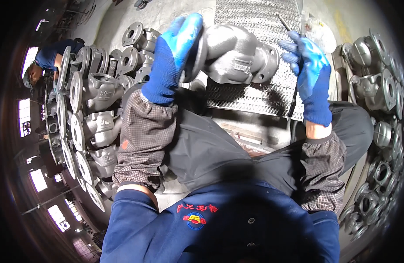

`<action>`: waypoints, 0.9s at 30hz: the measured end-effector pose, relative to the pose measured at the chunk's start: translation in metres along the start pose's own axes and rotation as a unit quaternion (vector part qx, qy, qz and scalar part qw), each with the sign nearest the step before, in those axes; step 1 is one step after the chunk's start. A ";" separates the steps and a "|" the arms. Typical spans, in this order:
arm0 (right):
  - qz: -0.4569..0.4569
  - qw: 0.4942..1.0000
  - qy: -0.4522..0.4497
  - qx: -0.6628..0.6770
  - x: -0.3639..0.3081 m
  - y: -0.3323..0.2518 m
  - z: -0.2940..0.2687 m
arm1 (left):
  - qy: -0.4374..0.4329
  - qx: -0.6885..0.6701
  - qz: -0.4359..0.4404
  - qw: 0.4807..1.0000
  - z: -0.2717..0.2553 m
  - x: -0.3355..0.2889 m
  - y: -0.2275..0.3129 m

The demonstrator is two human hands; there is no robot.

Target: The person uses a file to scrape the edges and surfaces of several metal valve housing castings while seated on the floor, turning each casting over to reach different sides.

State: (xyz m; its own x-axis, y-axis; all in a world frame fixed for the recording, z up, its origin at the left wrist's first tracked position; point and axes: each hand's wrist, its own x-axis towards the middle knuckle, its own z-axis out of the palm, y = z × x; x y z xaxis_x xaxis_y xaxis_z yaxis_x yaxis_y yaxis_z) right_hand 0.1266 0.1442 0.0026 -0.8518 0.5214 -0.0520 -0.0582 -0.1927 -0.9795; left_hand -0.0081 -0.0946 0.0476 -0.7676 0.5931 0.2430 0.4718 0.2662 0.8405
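A grey cast-metal valve body (230, 55) with a round flange at each end lies over a perforated metal surface (254, 96) in front of my lap. My left hand (178, 46), in a blue coated glove, grips its left flange, fingers over the rim. To the right of the casting and apart from it, my gloved right hand (309, 65) is closed around a thin dark rod-like tool (284, 22). The tool's tip points up and left. A dark hose or cord (293, 107) hangs below that hand. My palm hides most of the tool.
Stacked grey valve bodies (103, 127) with flanges stand close at my left. More castings (375, 92) are piled along the right side. Another person (48, 59) in dark blue bends over at the far left. My legs flank the perforated surface.
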 end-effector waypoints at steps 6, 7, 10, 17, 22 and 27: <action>-0.044 0.988 -0.052 -0.138 -0.025 -0.036 0.069 | -0.069 -0.035 0.023 0.997 0.008 -0.008 0.027; -0.118 0.980 -0.036 -0.156 -0.024 -0.026 0.070 | -0.062 -0.153 -0.113 0.980 0.006 -0.009 0.042; -0.086 0.989 -0.062 -0.101 -0.029 -0.032 0.058 | 0.128 -0.106 -0.039 0.985 -0.021 -0.001 0.000; -0.093 0.968 -0.073 -0.222 -0.030 -0.043 0.035 | -0.081 -0.199 -0.176 0.961 0.013 -0.019 -0.021; -0.144 0.957 -0.108 -0.228 0.009 -0.033 -0.027 | -0.015 -0.103 -0.027 0.994 0.057 -0.002 -0.012; -0.021 0.982 -0.154 -0.108 0.041 -0.022 -0.020 | -0.004 0.093 0.246 0.965 0.052 0.016 -0.032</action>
State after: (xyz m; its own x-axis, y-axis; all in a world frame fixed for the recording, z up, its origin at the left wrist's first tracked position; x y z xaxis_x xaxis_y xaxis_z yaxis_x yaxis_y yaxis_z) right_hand 0.1034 0.1866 0.0183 -0.9701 0.2422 0.0177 -0.0128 0.0217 -0.9997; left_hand -0.0125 -0.0540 -0.0009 -0.4279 0.6885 0.5855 0.8484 0.0827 0.5228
